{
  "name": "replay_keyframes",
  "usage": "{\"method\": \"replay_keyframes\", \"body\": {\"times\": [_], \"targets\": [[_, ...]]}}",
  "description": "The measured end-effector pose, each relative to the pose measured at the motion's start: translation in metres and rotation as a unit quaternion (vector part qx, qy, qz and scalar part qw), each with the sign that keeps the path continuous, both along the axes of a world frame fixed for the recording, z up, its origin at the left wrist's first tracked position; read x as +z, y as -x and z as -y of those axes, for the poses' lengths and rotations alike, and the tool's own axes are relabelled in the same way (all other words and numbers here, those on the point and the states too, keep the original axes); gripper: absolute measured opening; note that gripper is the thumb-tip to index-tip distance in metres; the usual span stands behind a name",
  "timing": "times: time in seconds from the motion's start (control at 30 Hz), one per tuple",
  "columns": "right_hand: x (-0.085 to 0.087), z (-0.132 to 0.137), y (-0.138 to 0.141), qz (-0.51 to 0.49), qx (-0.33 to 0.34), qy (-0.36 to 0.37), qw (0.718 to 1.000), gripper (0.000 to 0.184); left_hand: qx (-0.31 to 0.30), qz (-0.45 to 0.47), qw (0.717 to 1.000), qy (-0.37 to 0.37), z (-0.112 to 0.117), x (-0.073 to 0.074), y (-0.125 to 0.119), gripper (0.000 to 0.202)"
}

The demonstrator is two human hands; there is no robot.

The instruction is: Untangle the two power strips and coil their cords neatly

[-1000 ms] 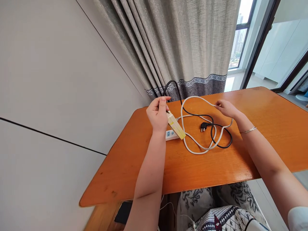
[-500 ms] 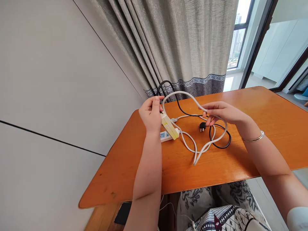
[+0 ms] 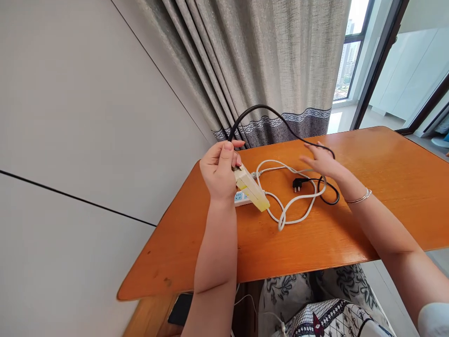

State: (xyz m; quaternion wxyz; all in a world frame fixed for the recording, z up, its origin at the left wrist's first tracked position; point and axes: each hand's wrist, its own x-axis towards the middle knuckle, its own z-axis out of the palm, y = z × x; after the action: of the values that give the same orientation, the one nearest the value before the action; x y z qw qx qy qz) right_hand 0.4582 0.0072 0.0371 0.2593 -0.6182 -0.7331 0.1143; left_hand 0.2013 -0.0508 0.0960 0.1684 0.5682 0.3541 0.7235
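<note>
My left hand (image 3: 220, 172) grips one end of a yellowed power strip (image 3: 254, 191), which slants down to the right above the table. From that fist a black cord (image 3: 261, 106) arches up and over to my right hand (image 3: 326, 161), whose fingers are stretched apart. The cord runs along those fingers without being gripped. A black plug (image 3: 297, 184) lies on the table to the left of that hand. White cord (image 3: 298, 198) lies in loops below it. Partly hidden behind the yellowed strip is a white power strip (image 3: 241, 198) with blue socket faces.
The orange wooden table (image 3: 196, 243) has rounded corners and meets a pale panel (image 3: 70, 140) on the left. A grey curtain (image 3: 280, 56) hangs behind it. Under the near edge, a dark phone-like slab (image 3: 180, 309) rests on a lower wooden surface.
My right hand has let go of the white cord, which dropped onto the table. It has moved up and away beside the black cord, now a wider arch. The left hand keeps its grip.
</note>
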Motion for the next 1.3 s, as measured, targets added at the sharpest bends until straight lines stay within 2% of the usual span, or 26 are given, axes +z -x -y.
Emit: {"method": "replay_keyframes", "body": {"times": [0.1,0.2,0.23,0.3,0.4,0.47,0.57,0.63,0.7,0.77,0.83,0.93,1.03,1.13,1.3], "targets": [[0.018,0.002,-0.03,0.004,-0.034,-0.063,0.997,0.055,-0.025,0.004,1.0,0.017,0.004,0.005,0.0,0.048],[0.036,0.015,-0.053,0.0,-0.069,-0.109,0.992,0.045,-0.066,0.011,0.997,0.037,0.011,0.008,-0.002,0.046],[0.042,0.022,-0.056,-0.006,-0.063,-0.11,0.992,0.041,-0.083,0.014,0.995,0.046,0.013,0.009,-0.002,0.045],[0.052,0.036,-0.058,-0.024,-0.007,-0.077,0.997,0.036,-0.122,0.019,0.99,0.072,0.018,0.01,-0.004,0.044],[0.062,0.058,-0.044,-0.044,0.112,-0.008,0.993,0.031,-0.183,0.023,0.975,0.124,0.024,0.01,-0.009,0.041],[0.064,0.068,-0.029,-0.071,0.146,-0.027,0.986,0.03,-0.225,0.022,0.962,0.156,0.026,0.009,-0.014,0.039],[0.059,0.073,-0.003,-0.149,0.134,-0.151,0.968,0.033,-0.29,0.009,0.939,0.188,0.028,0.007,-0.021,0.039],[0.051,0.069,0.01,-0.167,0.139,-0.21,0.953,0.041,-0.331,-0.006,0.923,0.197,0.03,0.005,-0.025,0.041],[0.041,0.062,0.018,-0.146,0.172,-0.207,0.952,0.055,-0.367,-0.019,0.908,0.202,0.032,0.003,-0.028,0.044],[0.03,0.054,0.023,-0.11,0.207,-0.163,0.958,0.067,-0.388,-0.024,0.898,0.206,0.035,0.003,-0.03,0.045],[0.02,0.048,0.026,-0.054,0.218,-0.105,0.969,0.074,-0.386,-0.021,0.899,0.204,0.037,0.005,-0.03,0.046],[0.01,0.044,0.03,0.072,0.184,-0.03,0.98,0.079,-0.351,0.015,0.916,0.194,0.036,0.007,-0.029,0.043],[0.011,0.048,0.034,0.15,0.16,0.016,0.976,0.062,-0.31,0.066,0.931,0.184,0.031,0.009,-0.029,0.04],[0.021,0.056,0.037,0.173,0.16,-0.001,0.972,0.043,-0.292,0.097,0.936,0.17,0.024,0.008,-0.03,0.037],[0.04,0.077,0.037,0.177,0.167,-0.097,0.965,0.033,-0.246,0.14,0.949,0.137,0.015,0.002,-0.033,0.032]]}}
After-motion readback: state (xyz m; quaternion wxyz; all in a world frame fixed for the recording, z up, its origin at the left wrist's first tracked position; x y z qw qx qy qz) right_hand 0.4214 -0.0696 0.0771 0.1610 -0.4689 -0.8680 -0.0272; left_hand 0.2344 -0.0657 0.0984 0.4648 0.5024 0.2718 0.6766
